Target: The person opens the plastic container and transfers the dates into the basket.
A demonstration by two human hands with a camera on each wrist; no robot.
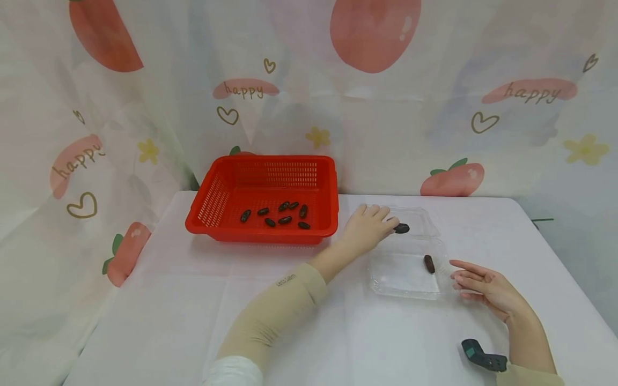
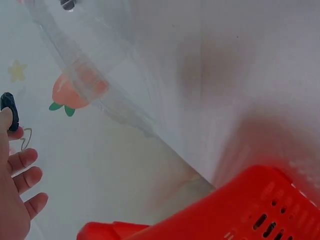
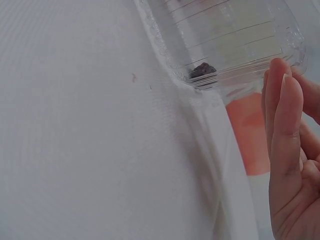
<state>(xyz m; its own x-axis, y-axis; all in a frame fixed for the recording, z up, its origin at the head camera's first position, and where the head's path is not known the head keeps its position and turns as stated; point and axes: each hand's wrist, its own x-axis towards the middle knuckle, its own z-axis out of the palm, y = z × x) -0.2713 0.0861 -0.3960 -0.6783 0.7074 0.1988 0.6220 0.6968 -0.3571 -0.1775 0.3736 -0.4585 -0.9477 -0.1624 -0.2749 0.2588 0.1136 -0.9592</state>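
1. Left hand [image 1: 368, 226]: pinching a dark date [image 1: 402, 228] at the fingertips, thumb and first finger closed on it, other fingers loosely out.
2. Date in the fingers: hanging over the back half of the clear box [image 1: 386, 273], just past the fingertips.
3. In the left wrist view: same date [image 2: 9, 111] dark at the tip of the top finger, three more fingers [image 2: 25, 159] spread below it.
4. Right hand [image 1: 483, 284]: flat and open, fingers straight and side by side, holding nothing.
5. Right fingertips: right beside the near right edge of the box; touching or not, cannot tell.
6. Second date [image 1: 428, 264]: lying inside the front half of the box, just left of the right fingertips.
7. In the right wrist view: that date [image 3: 202, 69] down in a corner of the box [image 3: 235, 40], near the straight fingers [image 3: 282, 125].
8. Red basket [image 1: 214, 201]: on the table [image 1: 193, 300], to the left of the left hand, apart from it.
9. Inside the basket: a small bunch of dates [image 1: 280, 213] lying on the bottom.
10. Near the right wrist: a dark strap [image 1: 483, 356].
11. Behind the table: a cloth [image 1: 434, 107] with strawberries and the word "happy".
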